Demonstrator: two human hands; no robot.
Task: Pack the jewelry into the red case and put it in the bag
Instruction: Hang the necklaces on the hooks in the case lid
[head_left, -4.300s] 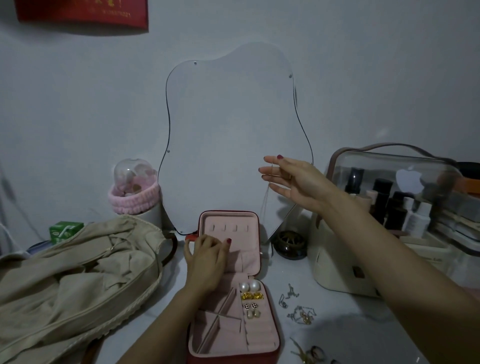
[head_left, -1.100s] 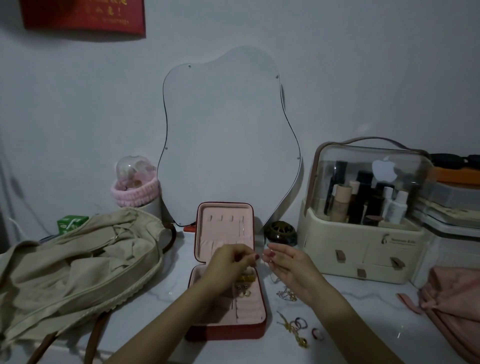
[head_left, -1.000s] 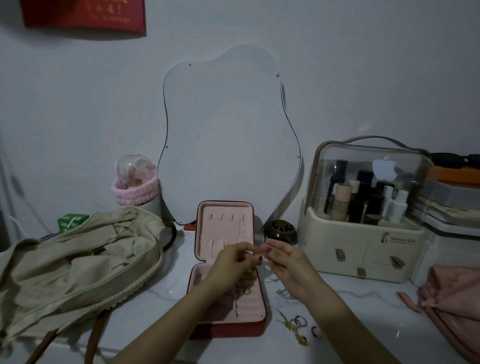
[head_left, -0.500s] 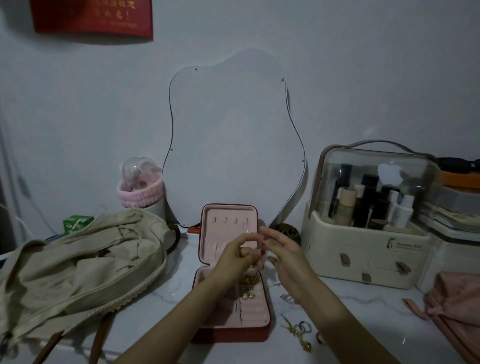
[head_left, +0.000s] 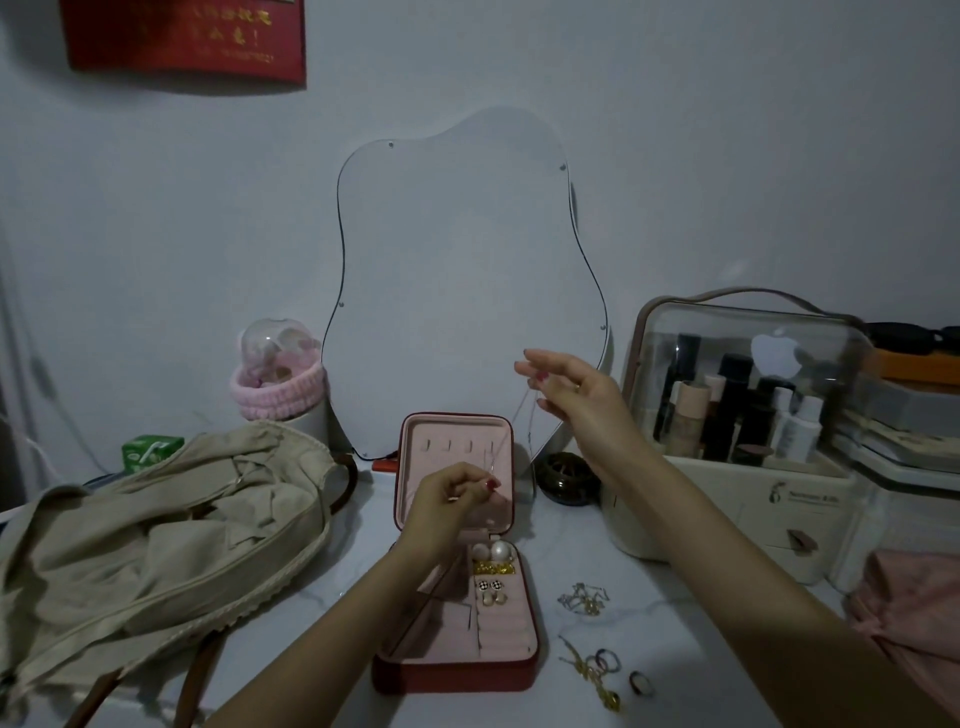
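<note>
Where the pale marbled table (head_left: 332, 577) meets the grey wall (head_left: 156, 208), a wavy-edged mirror (head_left: 457, 291) leans upright, with a red sign (head_left: 182, 36) hanging at the wall's upper left. The light is dim throughout the head view.

The red case (head_left: 457, 675) lies open near the table's front edge at the middle, its pink-lined lid standing up towards the mirror. In its right-hand compartments sit pearl earrings (head_left: 493, 550), gold pieces and checkered studs. The left hand (head_left: 447, 506) is in front of the lid, finger and thumb pinched on the low end of a thin chain (head_left: 524, 415). The right hand (head_left: 576, 395) is raised well above the case, in front of the mirror's right edge; its fingertips pinch the chain's upper end and the other fingers spread loosely. The chain is faint and hangs between the two hands.

On the bare table just right of the case lie loose jewelry (head_left: 584, 600), and nearer the front edge some rings (head_left: 608, 662) and a gold piece.

The beige bag (head_left: 156, 545) slumps over the table's left side, open, with brown straps trailing off the front edge. Behind it stand a green box (head_left: 150, 449) and a cup wrapped in a pink headband (head_left: 280, 387) under a clear dome. A small dark round holder (head_left: 566, 478) sits at the mirror's foot. At the right side is a cream organizer (head_left: 727, 499) with a clear lid over bottles, and a pink pouch (head_left: 914, 597) lies at the right edge.
</note>
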